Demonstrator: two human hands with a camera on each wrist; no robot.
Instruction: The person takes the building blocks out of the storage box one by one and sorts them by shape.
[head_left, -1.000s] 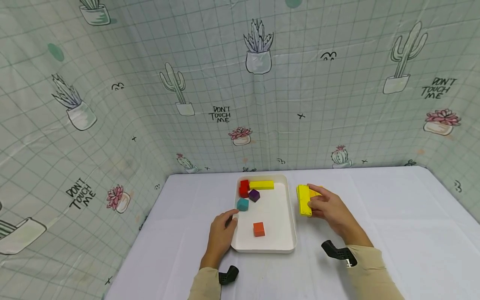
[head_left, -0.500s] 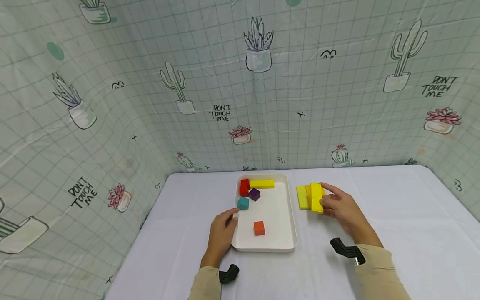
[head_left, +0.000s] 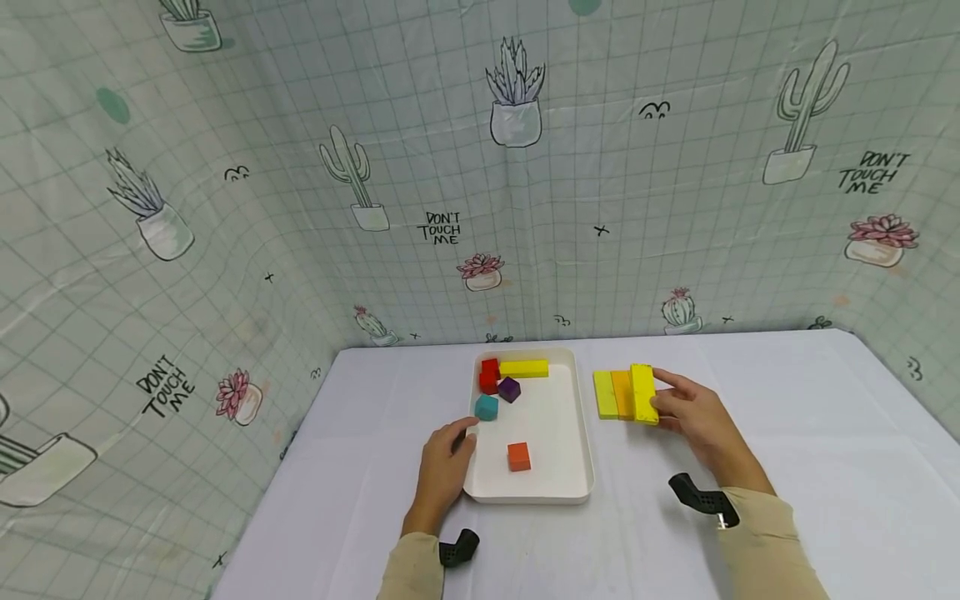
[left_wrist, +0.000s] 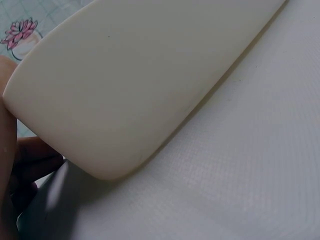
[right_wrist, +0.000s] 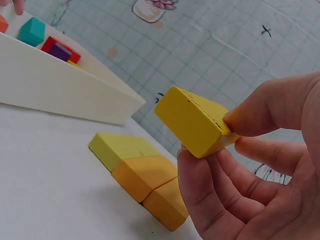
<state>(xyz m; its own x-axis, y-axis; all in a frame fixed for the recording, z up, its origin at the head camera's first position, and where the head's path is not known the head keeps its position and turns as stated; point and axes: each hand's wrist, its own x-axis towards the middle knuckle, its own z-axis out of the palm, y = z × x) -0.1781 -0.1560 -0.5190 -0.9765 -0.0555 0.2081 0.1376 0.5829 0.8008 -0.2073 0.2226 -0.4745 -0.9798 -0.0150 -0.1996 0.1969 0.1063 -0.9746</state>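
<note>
Across my feeds, a pale green gridded cloth [head_left: 420,275] drapes the back and sides of the workspace, printed with potted cacti, succulents and "DON'T TOUCH ME" lettering. Below it I have a table under a white cover [head_left: 600,550], and on that a shallow white rectangular tray [head_left: 555,433] with rounded corners. Two beige sleeves [head_left: 768,554] come in from the near side, with a black wrist mount [head_left: 703,498] at the right cuff and a similar one at the left. I see the left hand [head_left: 441,468] at the tray's left rim, its fingers loose, touching the edge without clasping it. The right hand [head_left: 697,425] pinches a bright yellow rectangular block [head_left: 643,394] between thumb and fingers, to the right of the tray; my right wrist feed puts that block clear of the table, tilted, its end face towards me and one long edge scuffed. Beneath it, a lime-yellow block [right_wrist: 122,150] and two orange blocks [right_wrist: 145,175] lie side by side. Inside the tray, a yellow bar [head_left: 524,368] lies along the far wall, with red cubes [head_left: 489,377] at its left end. Near them sit a purple cube [head_left: 509,389] and a teal block [head_left: 486,407], while an orange-red cube [head_left: 519,457] rests well apart, towards the near end.
</note>
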